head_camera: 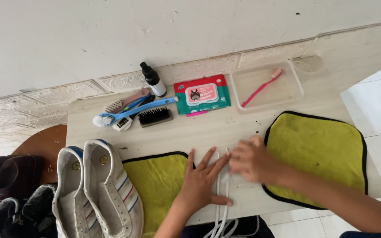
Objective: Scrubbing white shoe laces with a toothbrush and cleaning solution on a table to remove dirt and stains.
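While my left hand (201,178) lies flat with fingers spread, it presses two white shoelaces (222,185) against the table (225,128). My right hand (254,161) sits just beside it at the laces' far ends; blur keeps me from telling whether it pinches them. I see the laces running side by side, long axis pointing away from me toward the wall, near ends hanging off the table edge. Yellow cloths lie either side: one (157,180) left, one (320,152) right. Further back, a clear tray (294,86) holds a pink toothbrush (263,87). A wipes packet (201,93) and brushes (133,113) lie leftward, white sneakers (98,189) nearest me.
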